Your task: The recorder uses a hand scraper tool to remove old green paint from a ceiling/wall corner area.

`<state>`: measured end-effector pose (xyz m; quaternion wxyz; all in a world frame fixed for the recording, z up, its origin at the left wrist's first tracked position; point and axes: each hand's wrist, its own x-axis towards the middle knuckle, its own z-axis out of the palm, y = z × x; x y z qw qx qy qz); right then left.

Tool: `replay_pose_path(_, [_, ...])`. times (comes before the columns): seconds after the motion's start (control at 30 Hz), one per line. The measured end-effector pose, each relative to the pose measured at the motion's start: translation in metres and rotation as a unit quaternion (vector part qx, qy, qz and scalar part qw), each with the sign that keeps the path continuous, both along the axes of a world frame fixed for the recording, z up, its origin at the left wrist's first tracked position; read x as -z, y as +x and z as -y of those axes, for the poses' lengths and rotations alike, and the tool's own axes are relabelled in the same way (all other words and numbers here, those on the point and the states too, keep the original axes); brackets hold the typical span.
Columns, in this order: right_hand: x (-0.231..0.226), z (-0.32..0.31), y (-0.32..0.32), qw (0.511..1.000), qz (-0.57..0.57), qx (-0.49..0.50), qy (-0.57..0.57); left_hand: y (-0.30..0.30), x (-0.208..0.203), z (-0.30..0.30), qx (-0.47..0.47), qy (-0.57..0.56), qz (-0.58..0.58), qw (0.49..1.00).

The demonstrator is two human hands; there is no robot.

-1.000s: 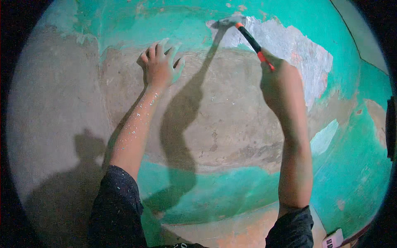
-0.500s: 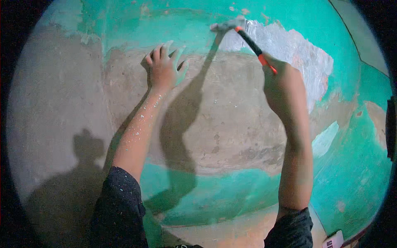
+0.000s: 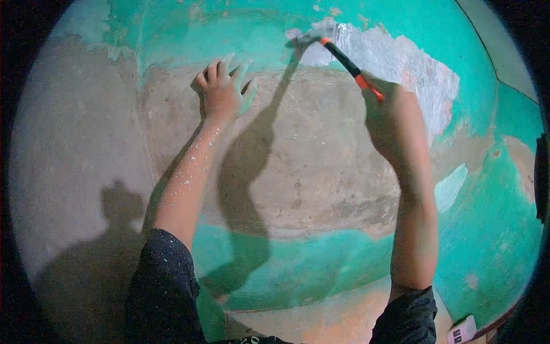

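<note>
Tool [image 3: 342, 56] with a black-and-orange handle [image 3: 347, 64] is jutting up and leftward from the right hand [image 3: 396, 112], which is gripping the handle's lower end; its blurred grey head [image 3: 311, 36] is lying over the left end of a whitish patch [image 3: 395, 57] on the green wall [image 3: 229, 34], contact being unclear; the left hand [image 3: 222, 96] is resting open, fingers spread, where green is meeting a brown area [image 3: 321, 172]; pale flecks [image 3: 195, 159] are dotting the left forearm [image 3: 184, 198].

The handle [image 3: 341, 55] of the tool [image 3: 347, 64] looks like smooth plastic or rubber, its head [image 3: 309, 38] like metal. Below the tool, brown plaster [image 3: 326, 172] looks matt and uneven; above the tool, green paint [image 3: 384, 14] looks smoother. Dark sleeves [image 3: 163, 275] are matt cloth.
</note>
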<state>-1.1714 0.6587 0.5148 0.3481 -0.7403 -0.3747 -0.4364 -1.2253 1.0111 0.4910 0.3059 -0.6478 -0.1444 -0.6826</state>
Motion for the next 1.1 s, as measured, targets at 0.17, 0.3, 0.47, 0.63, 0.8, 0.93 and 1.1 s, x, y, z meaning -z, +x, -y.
replay_pose_path(0.17, [-0.003,0.009,0.001,1.0,0.0,-0.029,0.0,0.0,0.002,-0.002,-0.001,-0.007,-0.012,1.0])
replay_pose_path(0.3, [-0.002,-0.003,-0.013,0.999,-0.02,0.028,-0.009,0.0,-0.002,0.003,0.014,-0.002,-0.005,1.0])
replay_pose_path(0.47, [0.006,-0.006,0.003,1.0,0.013,-0.006,0.004,-0.001,-0.002,-0.003,0.003,-0.002,-0.008,1.0])
replay_pose_path(0.63, [0.004,-0.011,0.002,1.0,0.003,0.011,-0.002,-0.001,-0.002,0.0,-0.007,-0.01,-0.014,1.0])
replay_pose_path(0.8, [0.007,-0.017,-0.002,0.999,0.021,0.027,0.02,0.0,-0.004,-0.003,0.017,0.012,0.0,1.0])
replay_pose_path(0.93, [0.006,-0.009,0.001,0.999,-0.004,-0.039,0.007,0.001,-0.002,-0.003,0.022,0.008,0.003,1.0])
replay_pose_path(1.1, [0.008,-0.013,-0.008,1.0,0.006,-0.012,0.013,-0.005,-0.002,0.002,-0.026,-0.005,-0.001,1.0])
